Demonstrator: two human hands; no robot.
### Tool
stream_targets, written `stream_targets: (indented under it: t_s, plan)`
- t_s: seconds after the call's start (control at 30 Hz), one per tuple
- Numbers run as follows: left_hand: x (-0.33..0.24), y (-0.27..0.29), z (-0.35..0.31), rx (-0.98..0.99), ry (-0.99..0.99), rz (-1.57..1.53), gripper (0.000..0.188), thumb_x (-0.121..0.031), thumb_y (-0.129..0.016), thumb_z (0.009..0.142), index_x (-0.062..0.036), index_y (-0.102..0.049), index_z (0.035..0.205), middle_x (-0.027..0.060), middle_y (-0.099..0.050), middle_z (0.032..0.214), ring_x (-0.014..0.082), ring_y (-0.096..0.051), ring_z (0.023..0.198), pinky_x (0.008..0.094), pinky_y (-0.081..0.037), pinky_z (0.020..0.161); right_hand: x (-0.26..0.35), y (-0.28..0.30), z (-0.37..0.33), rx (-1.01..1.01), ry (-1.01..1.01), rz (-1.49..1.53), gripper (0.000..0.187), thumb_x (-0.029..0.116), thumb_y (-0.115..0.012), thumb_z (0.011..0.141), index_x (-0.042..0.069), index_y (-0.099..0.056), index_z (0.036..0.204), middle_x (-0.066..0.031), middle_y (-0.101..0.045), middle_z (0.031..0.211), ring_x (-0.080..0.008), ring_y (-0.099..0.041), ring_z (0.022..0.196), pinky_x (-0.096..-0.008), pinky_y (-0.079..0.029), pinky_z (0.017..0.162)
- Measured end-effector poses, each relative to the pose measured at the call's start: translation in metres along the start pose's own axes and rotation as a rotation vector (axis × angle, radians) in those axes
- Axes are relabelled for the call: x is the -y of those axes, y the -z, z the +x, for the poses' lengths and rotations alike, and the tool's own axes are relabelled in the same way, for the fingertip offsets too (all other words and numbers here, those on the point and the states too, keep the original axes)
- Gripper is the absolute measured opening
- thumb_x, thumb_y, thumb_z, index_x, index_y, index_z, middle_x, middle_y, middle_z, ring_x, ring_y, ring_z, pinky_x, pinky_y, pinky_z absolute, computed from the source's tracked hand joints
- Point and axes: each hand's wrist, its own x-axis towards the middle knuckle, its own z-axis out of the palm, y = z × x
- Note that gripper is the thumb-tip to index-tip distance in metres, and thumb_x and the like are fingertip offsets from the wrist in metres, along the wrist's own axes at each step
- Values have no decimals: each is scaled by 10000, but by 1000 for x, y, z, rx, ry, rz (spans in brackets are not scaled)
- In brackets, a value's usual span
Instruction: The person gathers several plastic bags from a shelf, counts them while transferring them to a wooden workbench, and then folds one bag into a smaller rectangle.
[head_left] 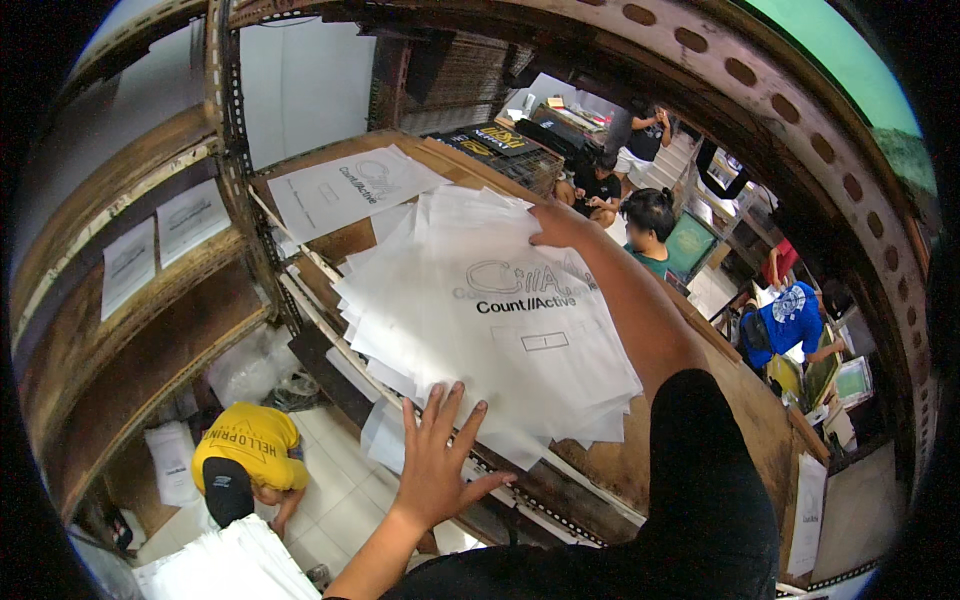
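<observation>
At the far left, two printed sheets (195,215) stand on a wooden shelf (215,258), and below it a person in a yellow shirt (255,435) bends low above the tiled floor (335,500). A single printed sheet (315,205) lies farther up, on the far left part of the wooden surface (735,410). The left hand (440,460) has its fingers spread wide apart and its thumb out to the right; it clamps nothing, and its fingertips lie over the near edge of the stack of sheets (500,345). The stack sits loosely fanned on the middle of the surface, some lower corners reaching the near rail. Its length runs from far left to near right, and the lettering reads upright from the wearer's side. The right hand (558,226) is at the stack's far right edge, fingers curved onto the paper; whether they pinch it I cannot tell. Right of the stack, brown wood shows between the paper and the far edge, crossed by the right arm's black sleeve (710,470). Farther right, beyond that edge, a person in a blue shirt (790,320) leans over a work area
</observation>
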Motion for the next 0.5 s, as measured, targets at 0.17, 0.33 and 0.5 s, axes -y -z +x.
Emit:
stream_targets:
  t_s: [0.17,0.33,0.5]
  plan:
    - [-3,5,-22,-86,53,-56,936,-542,-814,694,-101,-450,1435,211,-335,1530,447,-249,1438,690,-135,1124,16,17,-24,-150,63,-120,426,161,-693,770,28,-619,1168,-207,-653,1116,-385,-638,1048,-473,-529,912]
    - [3,-1,-89,-243,225,-244,695,-444,-764,804,-30,-558,1323,228,-419,1473,419,-382,1371,554,-267,1135,13,58,-53,-196,134,-149,454,148,-681,797,-9,-559,1206,-253,-608,1186,-402,-607,1096,-472,-503,954]
    - [0,-29,-146,-321,504,-647,507,-371,-558,977,51,-563,1259,229,-609,1266,328,-589,1180,416,-430,1028,29,105,-92,-196,176,-251,585,153,-663,850,-33,-449,1362,-250,-594,1217,-384,-581,1136,-457,-494,956]
